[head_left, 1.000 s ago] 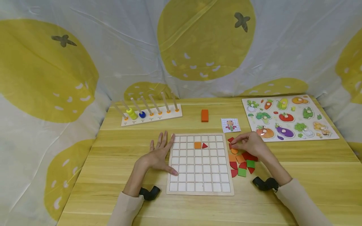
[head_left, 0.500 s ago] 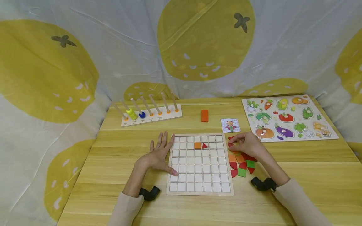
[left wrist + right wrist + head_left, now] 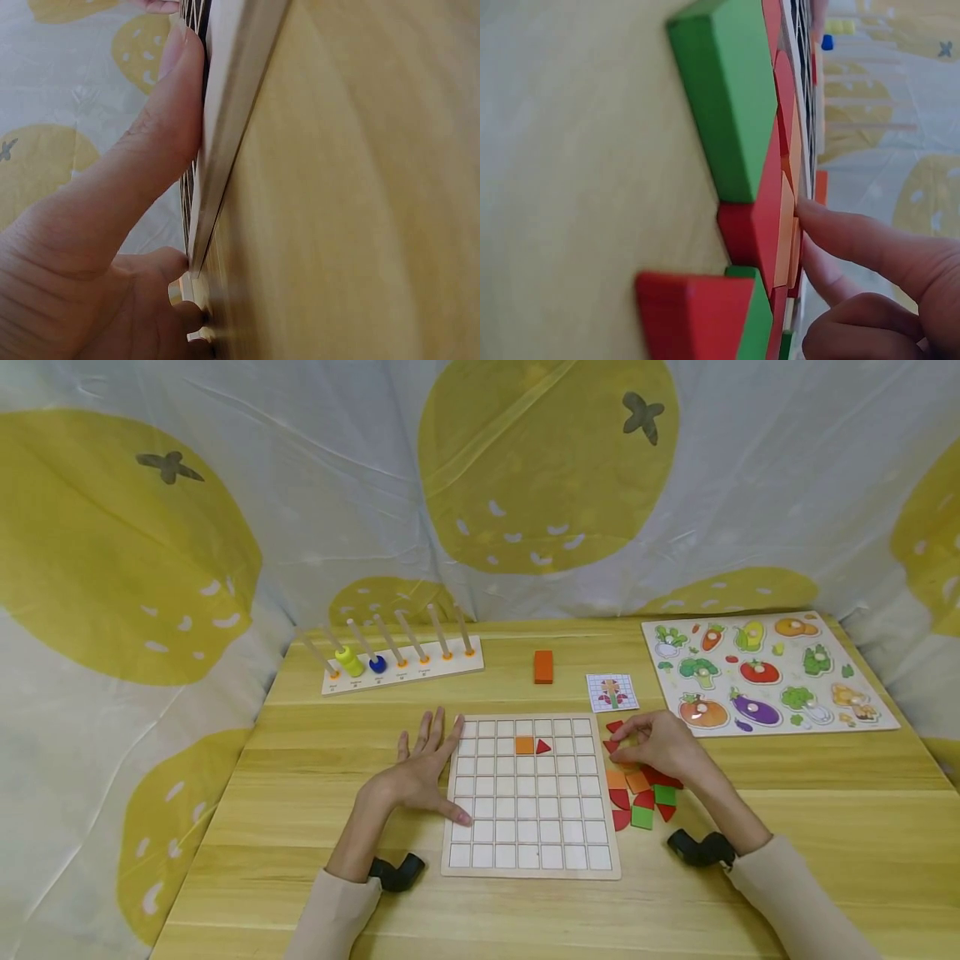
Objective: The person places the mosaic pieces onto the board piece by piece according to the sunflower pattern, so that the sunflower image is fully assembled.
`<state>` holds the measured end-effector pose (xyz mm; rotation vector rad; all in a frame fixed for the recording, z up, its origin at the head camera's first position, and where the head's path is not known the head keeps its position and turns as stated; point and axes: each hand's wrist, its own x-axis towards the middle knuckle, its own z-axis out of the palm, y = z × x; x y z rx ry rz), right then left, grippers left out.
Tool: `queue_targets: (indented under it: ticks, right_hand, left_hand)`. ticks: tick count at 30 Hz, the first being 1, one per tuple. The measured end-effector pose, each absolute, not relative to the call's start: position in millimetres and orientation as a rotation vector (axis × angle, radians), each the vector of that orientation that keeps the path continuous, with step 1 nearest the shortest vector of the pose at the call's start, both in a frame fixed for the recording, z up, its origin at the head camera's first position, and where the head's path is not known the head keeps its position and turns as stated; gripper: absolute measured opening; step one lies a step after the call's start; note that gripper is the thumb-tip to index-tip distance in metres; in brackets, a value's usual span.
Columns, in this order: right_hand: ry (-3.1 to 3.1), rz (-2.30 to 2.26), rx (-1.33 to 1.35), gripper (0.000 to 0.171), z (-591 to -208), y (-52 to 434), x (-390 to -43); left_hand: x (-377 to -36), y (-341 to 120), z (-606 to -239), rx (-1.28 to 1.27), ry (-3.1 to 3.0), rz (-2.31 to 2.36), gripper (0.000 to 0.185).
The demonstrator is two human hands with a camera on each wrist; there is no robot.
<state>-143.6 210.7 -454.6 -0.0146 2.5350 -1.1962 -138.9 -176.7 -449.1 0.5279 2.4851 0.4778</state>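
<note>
A white grid board [image 3: 525, 827] lies in the middle of the wooden table [image 3: 300, 760]. It holds an orange square [image 3: 524, 745] and a red triangle [image 3: 542, 747] in its second row. My left hand [image 3: 427, 760] lies flat against the board's left edge, thumb [image 3: 150, 150] pressed on the board's rim [image 3: 225, 135]. My right hand [image 3: 630, 742] is curled over the top of a pile of red, orange and green pieces [image 3: 641, 802]. Its fingertips [image 3: 870, 240] pinch a small red piece [image 3: 611, 746] at the pile's upper left. A green piece [image 3: 727, 90] lies close in the right wrist view.
A small pattern card [image 3: 612, 692] and an orange block [image 3: 543, 667] lie behind the board. A peg rack [image 3: 397, 664] with a yellow and a blue ring stands at the back left. A vegetable puzzle [image 3: 761, 677] lies at the back right. Printed cloth walls surround the table.
My right hand has shifted slightly left and towards the pile's upper pieces, fingers closing in. The left hand and the board have stayed put.
</note>
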Motion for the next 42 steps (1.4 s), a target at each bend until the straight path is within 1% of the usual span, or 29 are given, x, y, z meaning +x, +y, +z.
queue_targets:
  ticks: [8,12,18,23,29,34,42]
  right_hand:
    - [2.53,-1.264,-0.028,0.028,-458,214,-146]
    - [2.488,-1.339,-0.081,0.029,-458,207,-149]
    - [2.468,-1.364,-0.225,0.02,-449,173,-154]
    - [2.373,-1.409,-0.247,0.019,-442,136,-161]
    - [2.351,-1.389,-0.275,0.017,-448,102,-168]
    - [2.339,-1.373,-0.309,0.017,-453,88,-172]
    - [2.31,-1.371,-0.289,0.02,-455,83,-175]
  left_hand:
    - [-139,-177,-448,0.528,2.48,0.478,0.15]
    - [-139,-176,-448,0.528,2.482,0.474,0.15]
    - [-138,-176,-448,0.523,2.481,0.48,0.149]
    - [-138,-177,-447,0.522,2.484,0.476,0.149]
    - [-138,-176,-447,0.527,2.486,0.475,0.149]
    - [-139,-176,-448,0.525,2.488,0.473,0.149]
    - [-139,-177,-448,0.526,2.491,0.469,0.148]
